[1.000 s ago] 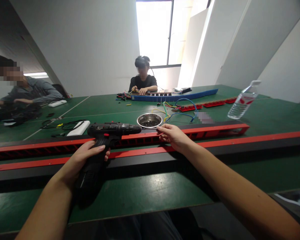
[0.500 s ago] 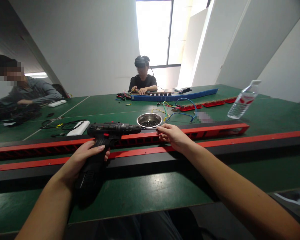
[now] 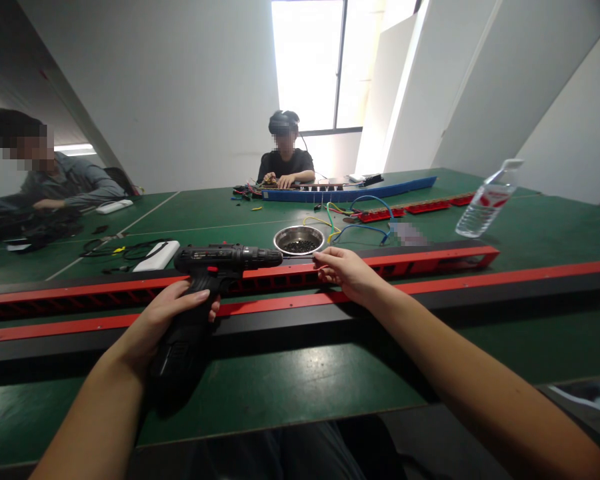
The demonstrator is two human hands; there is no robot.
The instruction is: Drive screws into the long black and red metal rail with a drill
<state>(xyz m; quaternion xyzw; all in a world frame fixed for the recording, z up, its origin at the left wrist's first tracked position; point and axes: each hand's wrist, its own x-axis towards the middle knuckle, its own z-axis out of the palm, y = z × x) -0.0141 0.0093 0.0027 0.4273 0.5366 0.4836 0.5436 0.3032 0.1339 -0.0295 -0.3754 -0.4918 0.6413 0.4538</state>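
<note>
My left hand [image 3: 180, 307] is wrapped round the grip of a black cordless drill [image 3: 215, 259], which points to the right. From its chuck a thin dark bit [image 3: 297, 257] reaches to the fingertips of my right hand [image 3: 350, 275]. Those fingers are pinched at the bit's far end; whatever small piece they hold is hidden. Under both hands run two long red-and-black metal housings, a slotted rear one [image 3: 420, 264] and a front one [image 3: 280, 308]. Just behind the bit stands a steel bowl [image 3: 300, 231] with many small dark pieces in it.
On the green table [image 3: 260, 393] a tilted-looking water bottle [image 3: 485, 207] stands at right. Coloured wires [image 3: 363, 228], red strips [image 3: 430, 208] and a blue housing [image 3: 345, 193] lie farther back. A white box [image 3: 157, 257] is behind the drill. Two people sit at the table, across and at left.
My hands and the drill keep nearly the same place. The person at left has shifted their head slightly.
</note>
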